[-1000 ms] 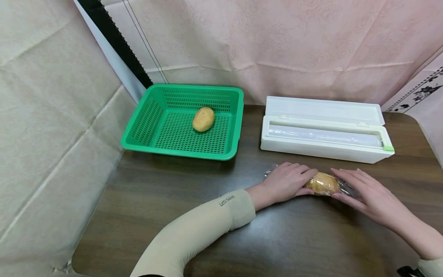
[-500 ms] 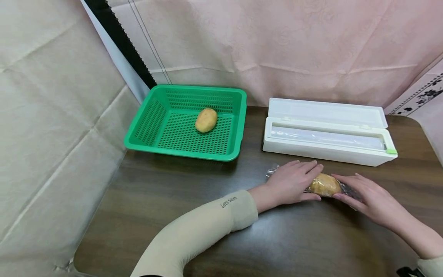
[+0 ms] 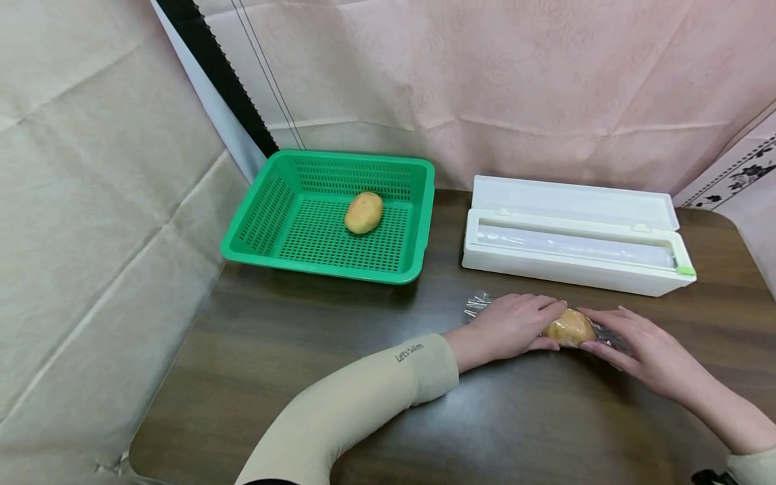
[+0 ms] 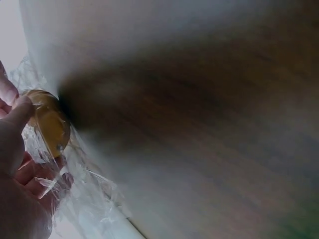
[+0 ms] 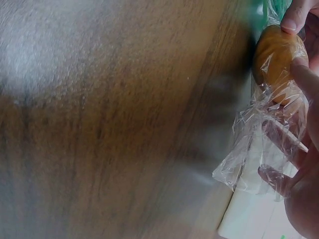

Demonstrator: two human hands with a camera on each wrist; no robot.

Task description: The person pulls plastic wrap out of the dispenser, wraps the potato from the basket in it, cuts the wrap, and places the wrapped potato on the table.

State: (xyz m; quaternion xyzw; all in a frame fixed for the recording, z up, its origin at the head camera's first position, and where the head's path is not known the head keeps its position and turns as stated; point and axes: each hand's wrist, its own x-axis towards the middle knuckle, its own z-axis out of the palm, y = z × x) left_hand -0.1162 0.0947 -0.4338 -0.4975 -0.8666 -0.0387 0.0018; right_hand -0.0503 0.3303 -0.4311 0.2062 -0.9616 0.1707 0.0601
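Observation:
A potato (image 3: 571, 329) wrapped in clear plastic film lies low over the table between my two hands. My left hand (image 3: 518, 327) holds its left end, fingers on the far side and thumb on the near side. My right hand (image 3: 651, 350) grips the right end the same way. Loose film (image 3: 477, 304) sticks out beyond my left hand. Crumpled film (image 5: 239, 159) also hangs past the potato (image 5: 274, 59) in the right wrist view. In the left wrist view, a thumb and fingers meet the shiny wrapped potato (image 4: 52, 124); my palms hide part of the film.
Behind my hands stands a white cling film box (image 3: 576, 273) with its lid raised and a film roll (image 3: 572, 247) inside. A green plastic basket (image 3: 315, 271) at the back left holds one bare potato (image 3: 364, 213). A pink curtain (image 3: 515, 74) borders the table's back.
My left hand has slid slightly right over the potato, and its fingers have lowered a little. More loose film shows at the left. The head view has shifted slightly.

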